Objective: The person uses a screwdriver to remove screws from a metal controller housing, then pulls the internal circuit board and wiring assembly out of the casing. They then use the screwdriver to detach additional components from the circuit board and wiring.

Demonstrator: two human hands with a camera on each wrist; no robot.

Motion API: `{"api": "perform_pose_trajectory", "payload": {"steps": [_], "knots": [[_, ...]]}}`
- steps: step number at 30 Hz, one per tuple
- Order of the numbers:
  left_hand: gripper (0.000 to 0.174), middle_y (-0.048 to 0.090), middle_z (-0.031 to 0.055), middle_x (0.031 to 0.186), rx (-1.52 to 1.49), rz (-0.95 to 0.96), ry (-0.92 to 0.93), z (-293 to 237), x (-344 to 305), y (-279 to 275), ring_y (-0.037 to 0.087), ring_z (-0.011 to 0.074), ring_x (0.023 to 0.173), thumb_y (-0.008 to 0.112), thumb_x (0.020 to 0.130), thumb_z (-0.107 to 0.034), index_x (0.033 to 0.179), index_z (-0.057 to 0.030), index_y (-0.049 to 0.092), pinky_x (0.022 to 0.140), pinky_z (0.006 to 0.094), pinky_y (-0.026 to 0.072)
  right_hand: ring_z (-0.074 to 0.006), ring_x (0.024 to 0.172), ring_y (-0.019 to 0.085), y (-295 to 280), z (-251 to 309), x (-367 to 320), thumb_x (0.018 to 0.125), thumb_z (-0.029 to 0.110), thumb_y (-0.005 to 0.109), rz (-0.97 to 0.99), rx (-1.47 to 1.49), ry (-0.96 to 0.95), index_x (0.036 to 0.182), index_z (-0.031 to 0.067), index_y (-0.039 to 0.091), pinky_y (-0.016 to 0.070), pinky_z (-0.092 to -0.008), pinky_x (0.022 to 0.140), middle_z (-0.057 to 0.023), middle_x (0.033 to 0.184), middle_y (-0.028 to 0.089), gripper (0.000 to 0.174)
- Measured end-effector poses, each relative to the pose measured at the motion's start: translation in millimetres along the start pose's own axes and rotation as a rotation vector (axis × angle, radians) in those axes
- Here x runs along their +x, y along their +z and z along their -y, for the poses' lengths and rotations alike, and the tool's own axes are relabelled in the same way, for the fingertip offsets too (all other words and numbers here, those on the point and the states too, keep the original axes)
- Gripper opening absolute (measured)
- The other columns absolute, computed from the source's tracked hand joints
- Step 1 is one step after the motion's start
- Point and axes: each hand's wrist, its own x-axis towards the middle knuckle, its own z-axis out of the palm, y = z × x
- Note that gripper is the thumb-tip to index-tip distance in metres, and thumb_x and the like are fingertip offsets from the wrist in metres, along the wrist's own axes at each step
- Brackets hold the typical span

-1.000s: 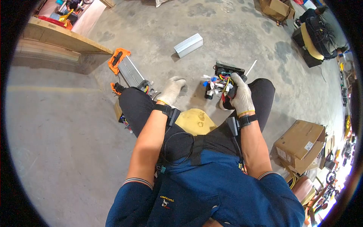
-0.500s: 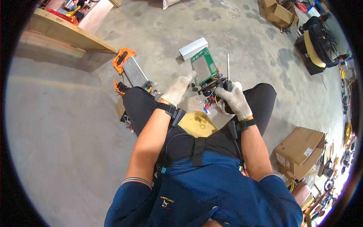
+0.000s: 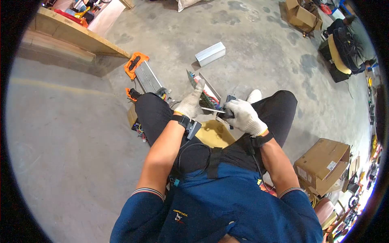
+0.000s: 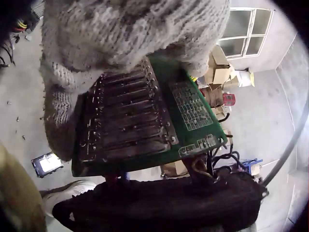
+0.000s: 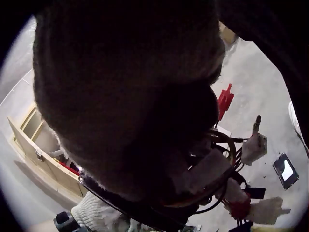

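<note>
My gloved left hand (image 3: 189, 103) grips a green circuit board (image 4: 193, 113), its fingers curled over the edge. Rows of solder tracks cover the face shown in the left wrist view. In the head view, the board stands tilted almost on edge between my knees. My gloved right hand (image 3: 245, 116) holds a screwdriver (image 3: 212, 109) by its dark handle, the shaft pointing left across the board's near end. Wires with a white connector (image 5: 253, 149) and a red connector (image 5: 224, 101) hang close by my right hand, which is mostly in shadow in its wrist view.
A silver metal housing (image 3: 210, 54) lies on the floor ahead. To the left lies a ribbed metal unit (image 3: 150, 77) with an orange end, near a wooden frame (image 3: 81, 34). A cardboard box (image 3: 320, 162) stands at right. Another person (image 3: 358, 44) is at upper right.
My left hand, first holding nothing, has moved to the board and now grips it. The wired assembly has been turned and tilted. The screwdriver has swung from pointing away to pointing left.
</note>
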Motion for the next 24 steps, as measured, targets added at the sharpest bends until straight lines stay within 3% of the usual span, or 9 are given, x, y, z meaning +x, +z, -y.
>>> {"api": "perform_pose_trajectory", "payload": {"steps": [1,2,5,9,12,15,17,18,24], "knots": [[0.070,0.074,0.0154,0.119,-0.073,-0.013,0.023,-6,-11,10,0.072,0.0329,0.115,0.078,0.093,-0.069,0.134,-0.0134,0.064,0.098,0.0602,0.0605,-0.0367,0.086,0.068,0,1,1,0.079,0.019,0.086,0.004,-0.015,-0.014,0.097,0.0102,0.071,0.0553,-0.0463,0.078,-0.0118,0.086,0.067,0.025],[0.070,0.074,0.0154,0.119,-0.067,-0.013,0.023,-6,-15,12,0.072,0.0329,0.115,0.078,0.093,-0.069,0.134,-0.0134,0.064,0.098,0.0602,0.0605,-0.0359,0.089,0.068,1,3,2,0.078,0.018,0.086,0.008,-0.029,-0.027,0.098,0.0108,0.070,0.0552,-0.0462,0.080,-0.0111,0.089,0.067,0.026],[0.042,0.076,0.0122,0.112,-0.278,0.074,0.037,-7,-20,11,0.075,0.0277,0.100,0.076,0.103,-0.046,0.126,-0.0110,0.068,0.093,0.0501,0.0628,-0.0350,0.096,0.068,8,8,2,0.077,0.018,0.086,0.017,-0.133,-0.062,0.103,0.0107,0.071,0.0558,-0.0465,0.085,-0.0112,0.096,0.068,0.031],[0.038,0.076,0.0113,0.111,-0.269,0.044,0.157,-12,-22,9,0.075,0.0277,0.100,0.077,0.103,-0.040,0.126,-0.0114,0.069,0.091,0.0484,0.0631,-0.0346,0.100,0.067,6,11,2,0.078,0.017,0.085,0.036,-0.105,-0.056,0.107,0.0103,0.071,0.0561,-0.0472,0.087,-0.0113,0.099,0.068,0.033],[0.037,0.075,0.0103,0.114,-0.312,0.051,0.204,-19,-35,15,0.073,0.0318,0.102,0.081,0.099,-0.030,0.128,-0.0116,0.068,0.097,0.0543,0.0607,-0.0364,0.098,0.069,3,11,0,0.080,0.017,0.084,0.026,0.025,0.006,0.112,0.0101,0.073,0.0576,-0.0462,0.087,-0.0109,0.099,0.071,0.034],[0.037,0.075,0.0129,0.122,-0.374,0.103,0.284,-14,-20,-2,0.072,0.0325,0.112,0.079,0.100,-0.023,0.133,-0.0095,0.067,0.104,0.0540,0.0587,-0.0297,0.093,0.074,-1,14,0,0.087,0.019,0.084,0.050,0.220,0.164,0.118,0.0077,0.075,0.0597,-0.0396,0.085,-0.0094,0.101,0.077,0.034],[0.038,0.074,0.0133,0.124,-0.381,0.104,0.302,-12,-18,-7,0.072,0.0327,0.114,0.079,0.100,-0.022,0.134,-0.0089,0.067,0.106,0.0540,0.0578,-0.0185,0.088,0.075,-2,12,-1,0.094,0.024,0.084,-0.045,0.684,0.431,0.124,0.0041,0.076,0.0598,-0.0324,0.082,-0.0084,0.102,0.080,0.037],[0.039,0.074,0.0137,0.127,-0.389,0.100,0.324,-11,-18,-8,0.071,0.0330,0.116,0.079,0.100,-0.021,0.135,-0.0084,0.066,0.108,0.0541,0.0568,-0.0103,0.089,0.072,-2,8,1,0.096,0.025,0.083,-0.086,0.691,0.514,0.124,-0.0001,0.074,0.0591,-0.0287,0.082,-0.0070,0.102,0.079,0.039],[0.044,0.073,0.0085,0.124,-0.185,0.056,0.418,-14,-34,6,0.071,0.0246,0.114,0.082,0.097,-0.018,0.137,-0.0071,0.067,0.104,0.0451,0.0579,-0.0092,0.074,0.065,0,-2,7,0.099,0.034,0.078,-0.170,0.707,0.736,0.116,-0.0026,0.074,0.0532,-0.0278,0.065,-0.0035,0.087,0.073,0.040]]}}
